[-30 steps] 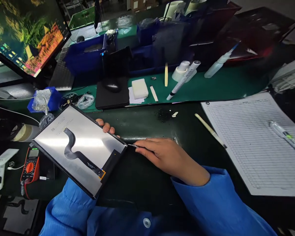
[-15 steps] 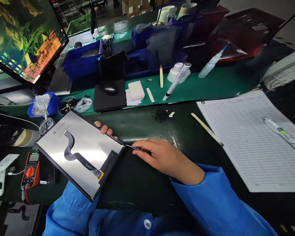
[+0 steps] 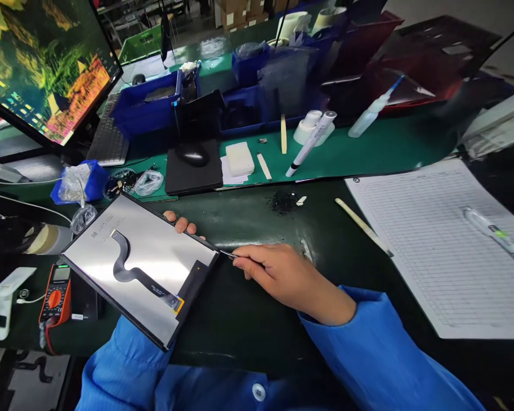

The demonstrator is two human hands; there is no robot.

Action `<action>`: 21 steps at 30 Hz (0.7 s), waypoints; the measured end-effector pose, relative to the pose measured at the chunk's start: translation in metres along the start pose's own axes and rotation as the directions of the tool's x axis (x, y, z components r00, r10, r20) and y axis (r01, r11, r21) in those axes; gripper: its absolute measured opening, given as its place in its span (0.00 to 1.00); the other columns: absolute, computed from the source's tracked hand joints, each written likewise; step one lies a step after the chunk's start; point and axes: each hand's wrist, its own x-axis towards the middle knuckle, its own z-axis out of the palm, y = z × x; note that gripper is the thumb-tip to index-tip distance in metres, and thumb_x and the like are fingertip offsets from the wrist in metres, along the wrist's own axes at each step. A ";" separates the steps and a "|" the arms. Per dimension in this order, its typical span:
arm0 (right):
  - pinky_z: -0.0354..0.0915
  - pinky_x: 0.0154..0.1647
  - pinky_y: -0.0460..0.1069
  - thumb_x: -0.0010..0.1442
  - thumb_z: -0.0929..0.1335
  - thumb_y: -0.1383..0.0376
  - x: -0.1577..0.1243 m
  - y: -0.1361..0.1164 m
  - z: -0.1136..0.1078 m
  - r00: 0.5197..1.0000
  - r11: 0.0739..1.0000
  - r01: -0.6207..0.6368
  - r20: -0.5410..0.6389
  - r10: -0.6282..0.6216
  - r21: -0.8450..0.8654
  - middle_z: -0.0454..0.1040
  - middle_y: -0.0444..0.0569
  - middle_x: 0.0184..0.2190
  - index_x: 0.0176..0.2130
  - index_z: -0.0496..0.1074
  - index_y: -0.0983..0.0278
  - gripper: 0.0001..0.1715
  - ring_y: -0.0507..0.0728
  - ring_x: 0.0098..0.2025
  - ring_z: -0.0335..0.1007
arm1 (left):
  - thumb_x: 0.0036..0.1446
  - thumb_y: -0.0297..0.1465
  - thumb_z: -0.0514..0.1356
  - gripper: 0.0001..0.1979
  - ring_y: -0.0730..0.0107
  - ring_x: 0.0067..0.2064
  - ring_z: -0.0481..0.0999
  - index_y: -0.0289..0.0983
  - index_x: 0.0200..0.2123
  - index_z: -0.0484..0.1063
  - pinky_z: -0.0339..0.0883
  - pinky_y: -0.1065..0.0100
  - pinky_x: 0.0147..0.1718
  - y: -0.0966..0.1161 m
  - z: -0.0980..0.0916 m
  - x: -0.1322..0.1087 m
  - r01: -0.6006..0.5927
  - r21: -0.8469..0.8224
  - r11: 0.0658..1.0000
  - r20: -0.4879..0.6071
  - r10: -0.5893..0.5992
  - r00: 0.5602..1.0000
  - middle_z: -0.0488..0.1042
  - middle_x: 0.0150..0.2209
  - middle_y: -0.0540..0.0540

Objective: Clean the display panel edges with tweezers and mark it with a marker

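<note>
A tablet-sized display panel (image 3: 154, 245) is held tilted in my left hand (image 3: 182, 223), back side up, with a dark flex cable (image 3: 122, 268) curving across its silvery back. The fingertips of that hand show past the panel's upper right edge; the rest is hidden beneath it. My right hand (image 3: 278, 274) pinches a thin pointed metal tool (image 3: 228, 253), its tip touching the panel's right corner. Most of the tool is covered by my fingers, so its exact kind cannot be made out.
Black scraps (image 3: 285, 202) lie on the dark mat beyond my right hand. A ruled sheet (image 3: 424, 245) with a pen (image 3: 492, 231) is at right, a thin stick (image 3: 362, 225) beside it. A red multimeter (image 3: 55, 294) stands at left. Blue bins (image 3: 145, 111) line the back.
My right hand and the tool have shifted slightly, and the tool's handle is now more covered by my fingers. The panel stays in my left hand. The whole view has moved a little.
</note>
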 end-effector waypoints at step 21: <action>0.58 0.29 0.45 0.71 0.59 0.61 0.001 -0.009 0.012 0.992 0.972 -0.114 -0.022 0.122 0.207 0.70 0.38 0.21 0.27 0.65 0.61 0.21 0.49 0.25 0.66 | 0.17 0.60 0.70 0.46 0.66 0.36 0.68 0.43 0.41 0.67 0.72 0.63 0.38 -0.019 -0.001 0.005 -0.374 0.178 0.910 0.033 0.375 0.927 0.60 0.32 0.51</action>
